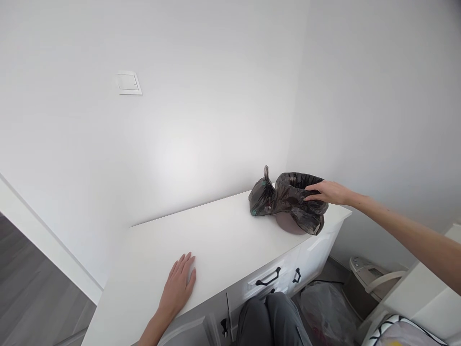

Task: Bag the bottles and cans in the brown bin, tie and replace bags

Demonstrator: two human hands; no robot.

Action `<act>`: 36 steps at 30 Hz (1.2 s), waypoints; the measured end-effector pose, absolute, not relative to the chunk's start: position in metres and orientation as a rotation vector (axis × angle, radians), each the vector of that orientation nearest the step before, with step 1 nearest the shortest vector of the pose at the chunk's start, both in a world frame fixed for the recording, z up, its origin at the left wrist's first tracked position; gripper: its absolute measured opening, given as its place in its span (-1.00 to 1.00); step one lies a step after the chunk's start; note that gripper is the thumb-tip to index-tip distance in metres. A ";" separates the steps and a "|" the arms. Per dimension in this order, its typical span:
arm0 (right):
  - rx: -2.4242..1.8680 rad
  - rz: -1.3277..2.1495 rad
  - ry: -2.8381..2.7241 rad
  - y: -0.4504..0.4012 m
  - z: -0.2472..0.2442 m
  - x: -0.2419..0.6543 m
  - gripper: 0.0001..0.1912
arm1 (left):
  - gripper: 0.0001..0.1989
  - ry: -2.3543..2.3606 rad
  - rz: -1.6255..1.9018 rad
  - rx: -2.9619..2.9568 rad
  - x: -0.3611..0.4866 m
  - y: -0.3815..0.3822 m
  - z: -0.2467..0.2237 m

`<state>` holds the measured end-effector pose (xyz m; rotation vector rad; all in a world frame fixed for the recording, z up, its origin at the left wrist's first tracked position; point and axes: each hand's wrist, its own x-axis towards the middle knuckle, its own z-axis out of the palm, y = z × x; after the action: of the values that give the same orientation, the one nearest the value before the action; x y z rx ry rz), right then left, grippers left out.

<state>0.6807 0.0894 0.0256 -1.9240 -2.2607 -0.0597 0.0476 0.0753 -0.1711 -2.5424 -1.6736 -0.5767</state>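
Note:
My left hand (178,283) lies palm down on the white top of a cabinet (216,245), its fingers stretched out and nothing in it. At the right end of that top stands a small round bin (288,223), lined with a black plastic bag (288,197) whose edge is folded over the rim. My right hand (327,192) reaches in from the right and pinches the bag at the rim. A tied black bag (261,196) with something inside sits against the bin's left side.
The cabinet has dark handles (268,277) along its front. A light switch (128,83) is on the wall. On the floor to the right are a clear plastic bag (324,307) and a grey-and-white appliance (370,276) with a handle. My knees (270,317) are close to the cabinet front.

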 end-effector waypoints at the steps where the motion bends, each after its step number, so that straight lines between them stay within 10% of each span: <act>1: -1.928 -0.055 -2.260 0.093 0.023 0.684 -0.37 | -0.46 -1.672 -0.548 -2.534 0.048 0.072 -0.173; 11: -1.549 -0.457 -2.079 0.084 -0.018 0.634 -0.46 | -0.39 -1.653 -0.393 -2.482 0.055 0.055 -0.183; 24: -1.340 0.865 -1.555 0.070 -0.177 0.484 -0.63 | -0.42 -1.653 -0.420 -2.453 0.055 0.055 -0.182; 36: -1.472 0.883 -1.409 0.103 -0.203 0.485 -0.56 | -0.42 -1.689 -0.428 -2.473 0.060 0.066 -0.188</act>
<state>0.4847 0.1035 -0.2031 -1.4716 -1.4094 0.8826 0.0598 0.0657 -0.1879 -2.4727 -1.6891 -0.4281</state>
